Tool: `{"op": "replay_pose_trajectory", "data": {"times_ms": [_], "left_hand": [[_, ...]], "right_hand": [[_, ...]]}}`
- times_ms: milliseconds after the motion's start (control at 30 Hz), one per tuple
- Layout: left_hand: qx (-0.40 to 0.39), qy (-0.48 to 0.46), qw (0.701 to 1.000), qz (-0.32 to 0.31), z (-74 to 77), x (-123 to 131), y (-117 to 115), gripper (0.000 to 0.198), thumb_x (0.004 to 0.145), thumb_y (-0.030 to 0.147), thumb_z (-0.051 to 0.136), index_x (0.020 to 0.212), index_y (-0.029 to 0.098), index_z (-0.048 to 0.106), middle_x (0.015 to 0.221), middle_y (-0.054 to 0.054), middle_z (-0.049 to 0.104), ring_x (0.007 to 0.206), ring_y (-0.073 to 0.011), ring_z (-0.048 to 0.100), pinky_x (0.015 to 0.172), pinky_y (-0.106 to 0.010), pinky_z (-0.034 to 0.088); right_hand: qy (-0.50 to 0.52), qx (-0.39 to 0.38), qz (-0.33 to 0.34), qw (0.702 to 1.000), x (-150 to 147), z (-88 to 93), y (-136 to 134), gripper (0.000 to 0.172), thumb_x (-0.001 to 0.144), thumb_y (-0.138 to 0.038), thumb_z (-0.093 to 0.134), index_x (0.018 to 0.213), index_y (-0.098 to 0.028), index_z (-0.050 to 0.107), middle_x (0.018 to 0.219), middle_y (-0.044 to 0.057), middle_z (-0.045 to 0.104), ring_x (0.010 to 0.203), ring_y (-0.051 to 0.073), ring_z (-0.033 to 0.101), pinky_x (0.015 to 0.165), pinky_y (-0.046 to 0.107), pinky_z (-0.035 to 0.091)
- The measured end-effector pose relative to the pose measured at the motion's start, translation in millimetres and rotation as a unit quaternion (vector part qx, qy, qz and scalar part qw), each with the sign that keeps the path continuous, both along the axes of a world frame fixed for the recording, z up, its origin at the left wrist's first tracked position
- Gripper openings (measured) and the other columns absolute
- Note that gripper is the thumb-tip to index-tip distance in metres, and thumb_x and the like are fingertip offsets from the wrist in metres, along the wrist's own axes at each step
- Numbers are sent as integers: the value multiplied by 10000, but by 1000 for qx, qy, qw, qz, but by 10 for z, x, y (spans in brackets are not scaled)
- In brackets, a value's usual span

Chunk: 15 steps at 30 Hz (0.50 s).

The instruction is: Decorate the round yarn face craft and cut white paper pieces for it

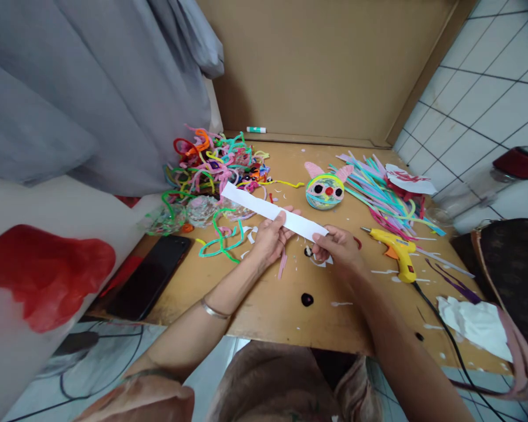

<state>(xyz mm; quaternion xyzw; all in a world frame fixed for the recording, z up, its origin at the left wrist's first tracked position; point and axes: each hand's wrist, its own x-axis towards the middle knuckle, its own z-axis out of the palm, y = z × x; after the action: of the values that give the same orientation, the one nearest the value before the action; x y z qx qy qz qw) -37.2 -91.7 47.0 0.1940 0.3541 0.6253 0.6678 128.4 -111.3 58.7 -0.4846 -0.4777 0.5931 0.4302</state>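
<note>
so the left hand [268,237] and right hand [341,246] both pinch the plain paper strip [264,208], fingers [321,237] closed on it, glue gun [398,249] idle on the worktop [268,305], pipe-cleaner face [325,190] looks finished

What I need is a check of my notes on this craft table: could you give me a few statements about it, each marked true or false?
1. The left hand and the right hand both hold the white paper strip. True.
2. The yellow glue gun lies left of the left hand. False: it lies on the table to the right of the right hand.
3. A dark phone lies near the table's left edge. True.
4. The right hand grips the round face craft. False: it lies on the table beyond the strip, and no hand touches it.
</note>
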Motion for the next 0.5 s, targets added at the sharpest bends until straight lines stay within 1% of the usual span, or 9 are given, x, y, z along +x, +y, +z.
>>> {"op": "replay_pose_trajectory", "data": {"times_ms": [133, 300, 400, 500], "left_hand": [[1, 2, 1000, 18, 42, -54, 36, 162, 884, 205, 683, 1014, 109, 695, 975, -151, 786, 1037, -243, 736, 976, -395, 579], [6, -7, 999, 41, 77, -128, 66, 259, 872, 190, 700, 1116, 106, 686, 991, -153, 782, 1083, -252, 721, 1000, -409, 567], [15, -19, 999, 29, 83, -108, 46, 331, 888, 177, 678, 1212, 117, 656, 992, -144, 784, 1074, -245, 724, 1005, -420, 565], [25, -28, 999, 4, 84, -66, 19, 383, 888, 122, 651, 1269, 129, 624, 983, -129, 790, 1068, -234, 727, 1030, -425, 552]], "right_hand": [[5, 2, -25, 1000, 25, 29, 11, 391, 555, -466, 851, 635, -193, 584, 499, -2, 643, 382, 91, 510, 389, 208, 380], [24, 11, -89, 996, 61, 55, 45, 411, 509, -421, 867, 652, -213, 542, 528, 2, 662, 404, 111, 554, 382, 207, 395], [30, 17, -101, 994, 43, 37, 41, 406, 527, -418, 855, 685, -214, 541, 532, -7, 660, 403, 107, 548, 389, 203, 396], [40, 21, -86, 995, 24, 28, 13, 383, 564, -402, 830, 738, -216, 544, 531, -21, 654, 411, 110, 549, 409, 209, 405]]}}
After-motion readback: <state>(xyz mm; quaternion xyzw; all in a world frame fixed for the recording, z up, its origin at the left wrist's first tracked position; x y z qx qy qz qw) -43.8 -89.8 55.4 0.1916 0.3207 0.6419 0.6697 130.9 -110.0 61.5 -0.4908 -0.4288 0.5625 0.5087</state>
